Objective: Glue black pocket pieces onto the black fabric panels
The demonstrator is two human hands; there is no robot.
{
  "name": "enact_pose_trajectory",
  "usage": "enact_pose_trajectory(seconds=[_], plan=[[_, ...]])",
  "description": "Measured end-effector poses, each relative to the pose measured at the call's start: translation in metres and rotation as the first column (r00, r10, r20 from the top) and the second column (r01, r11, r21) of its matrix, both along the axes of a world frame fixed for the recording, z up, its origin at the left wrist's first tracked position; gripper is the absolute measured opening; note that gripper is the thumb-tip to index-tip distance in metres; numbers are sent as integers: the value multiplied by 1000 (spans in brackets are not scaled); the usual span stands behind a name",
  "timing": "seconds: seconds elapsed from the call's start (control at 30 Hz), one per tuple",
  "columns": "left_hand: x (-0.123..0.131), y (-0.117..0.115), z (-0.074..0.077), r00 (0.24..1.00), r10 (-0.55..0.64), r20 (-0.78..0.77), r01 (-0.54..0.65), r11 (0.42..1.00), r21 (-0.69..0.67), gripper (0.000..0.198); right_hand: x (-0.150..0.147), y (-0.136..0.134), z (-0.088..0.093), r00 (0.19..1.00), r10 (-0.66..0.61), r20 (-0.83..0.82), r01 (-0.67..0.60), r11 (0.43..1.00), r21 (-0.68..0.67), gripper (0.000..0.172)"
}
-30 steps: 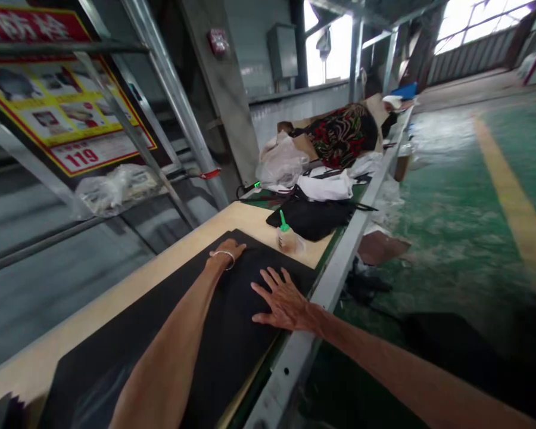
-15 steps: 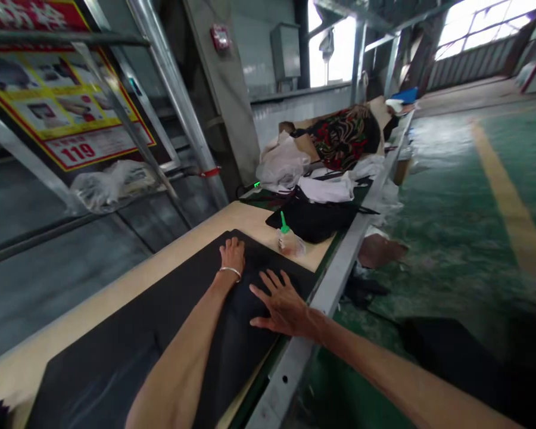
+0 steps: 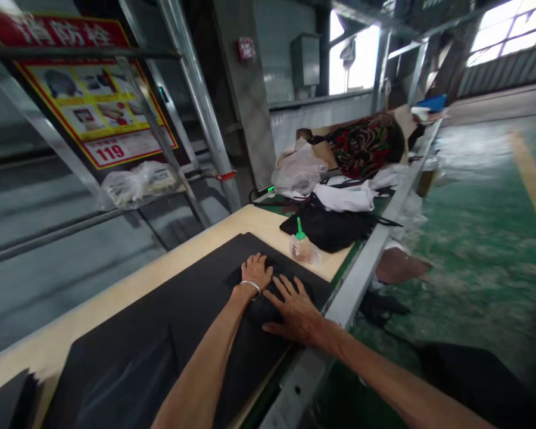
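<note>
A large black sheet [image 3: 192, 286] lies flat on a pale board [image 3: 226, 223] along the workbench. My left hand [image 3: 255, 271], with a silver bracelet at the wrist, rests palm down on the sheet near its far end. Just to its right, my right hand [image 3: 295, 313] presses on the same sheet with its fingers spread, close to the bench's metal edge. The two hands are nearly touching, and neither holds anything. Past the sheet's far edge stands a small bottle [image 3: 302, 247] with a green nozzle.
Beyond the bottle lie a black cloth item [image 3: 335, 223], white cloth [image 3: 346, 196] and a clear plastic bag [image 3: 299, 170]. A metal rail [image 3: 361, 277] borders the bench on the right. Dark pieces [image 3: 6, 399] sit at the lower left.
My left hand has slid back from the sheet's far edge and come closer to my right hand. The camera view has turned slightly left.
</note>
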State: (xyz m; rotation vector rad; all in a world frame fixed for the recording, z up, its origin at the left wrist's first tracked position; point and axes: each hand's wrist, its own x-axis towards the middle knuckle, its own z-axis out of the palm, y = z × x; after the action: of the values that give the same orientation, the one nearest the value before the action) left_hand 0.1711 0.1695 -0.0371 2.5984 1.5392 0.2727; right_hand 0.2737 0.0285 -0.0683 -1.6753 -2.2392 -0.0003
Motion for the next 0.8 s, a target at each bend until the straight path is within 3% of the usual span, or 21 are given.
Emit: enact_pose_trajectory(seconds=[0.17, 0.33, 0.47, 0.6, 0.7, 0.8], plan=[[3, -3, 11, 1000, 1, 16, 0, 1000, -16, 53, -2, 1, 1, 999, -34, 35, 34, 999, 6, 81], [-17, -46, 6, 996, -73, 56, 76, 995, -66, 53, -1, 3, -2, 998, -10, 58, 9, 1000, 29, 79], [-48, -68, 2, 994, -56, 92, 51, 997, 50, 40, -1, 6, -5, 997, -33, 72, 31, 999, 27, 81], [-78, -55, 5, 963, 92, 252, -129, 983, 133, 33, -2, 6, -3, 994, -43, 96, 42, 999, 9, 80], [-97, -31, 7, 877, 286, 387, -323, 946, 34, 37, -2, 5, -1, 995, -44, 95, 43, 999, 12, 80], [-108, -9, 6, 824, 354, 444, -361, 930, -70, 35, -2, 4, 3, 995, -45, 89, 48, 998, -33, 83]])
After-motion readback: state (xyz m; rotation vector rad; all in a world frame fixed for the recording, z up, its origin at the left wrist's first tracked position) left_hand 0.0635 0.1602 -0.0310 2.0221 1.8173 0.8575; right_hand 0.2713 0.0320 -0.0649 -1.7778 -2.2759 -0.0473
